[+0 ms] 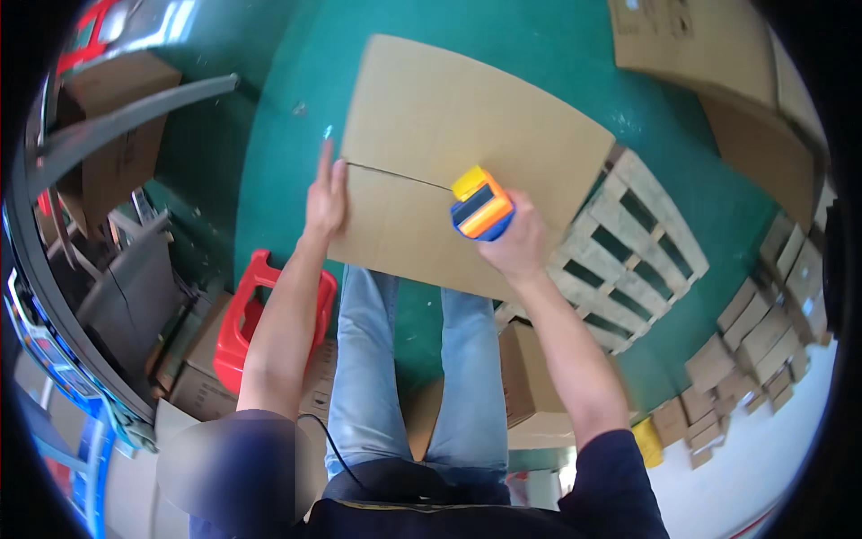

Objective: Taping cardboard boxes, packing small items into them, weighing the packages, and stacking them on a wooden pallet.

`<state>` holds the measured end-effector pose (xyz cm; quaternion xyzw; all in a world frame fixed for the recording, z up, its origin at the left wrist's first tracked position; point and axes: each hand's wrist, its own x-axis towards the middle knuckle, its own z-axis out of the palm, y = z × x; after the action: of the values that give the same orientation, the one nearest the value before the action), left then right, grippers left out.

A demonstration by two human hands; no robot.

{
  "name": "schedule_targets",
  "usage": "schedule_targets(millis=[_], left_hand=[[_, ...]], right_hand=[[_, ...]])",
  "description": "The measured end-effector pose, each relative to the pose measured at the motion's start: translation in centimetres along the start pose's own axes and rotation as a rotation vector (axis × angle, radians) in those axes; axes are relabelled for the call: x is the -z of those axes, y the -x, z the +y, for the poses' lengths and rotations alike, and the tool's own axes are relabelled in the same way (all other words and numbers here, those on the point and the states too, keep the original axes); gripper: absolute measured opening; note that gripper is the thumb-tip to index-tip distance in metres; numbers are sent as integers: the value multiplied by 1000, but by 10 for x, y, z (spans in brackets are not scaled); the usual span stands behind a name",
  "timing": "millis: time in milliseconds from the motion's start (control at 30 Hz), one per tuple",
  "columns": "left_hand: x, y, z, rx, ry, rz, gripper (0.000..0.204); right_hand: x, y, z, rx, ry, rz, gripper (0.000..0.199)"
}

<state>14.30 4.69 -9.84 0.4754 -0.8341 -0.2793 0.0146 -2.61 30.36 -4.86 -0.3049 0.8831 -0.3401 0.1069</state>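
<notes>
A brown cardboard box (467, 108) is in front of me, with the seam between its flaps running across the top. My right hand (521, 238) is closed around an orange, yellow and blue tape dispenser (485, 214). The dispenser's yellow end lies over the seam, near the middle of the box top; whether tape is stuck down there I cannot tell. Against the box's left side rests my left hand (327, 202), its fingers stretched out and pointing away from me. That hand grips nothing.
A wooden pallet (630, 198) lies right of the box. The red plastic stool (232, 337) stands beside my left forearm. Large cartons (709, 40) are at the far right, with several smaller cardboard pieces (750, 328) below. A grey metal frame (135, 103) juts in from the left.
</notes>
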Motion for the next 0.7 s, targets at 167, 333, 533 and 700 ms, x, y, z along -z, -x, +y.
schedule_targets(millis=[167, 333, 533, 700], left_hand=[[6, 2, -1, 200, 691, -453, 70], [1, -10, 22, 62, 663, -314, 62], [-15, -33, 7, -135, 251, -154, 51], [-14, -29, 5, -156, 235, -93, 42]], right_hand=[[-6, -51, -62, -63, -155, -164, 60], [-55, -64, -82, 111, -17, -253, 62], [-63, -82, -108, -7, -51, -314, 60], [-72, -61, -110, 33, 73, -394, 58]])
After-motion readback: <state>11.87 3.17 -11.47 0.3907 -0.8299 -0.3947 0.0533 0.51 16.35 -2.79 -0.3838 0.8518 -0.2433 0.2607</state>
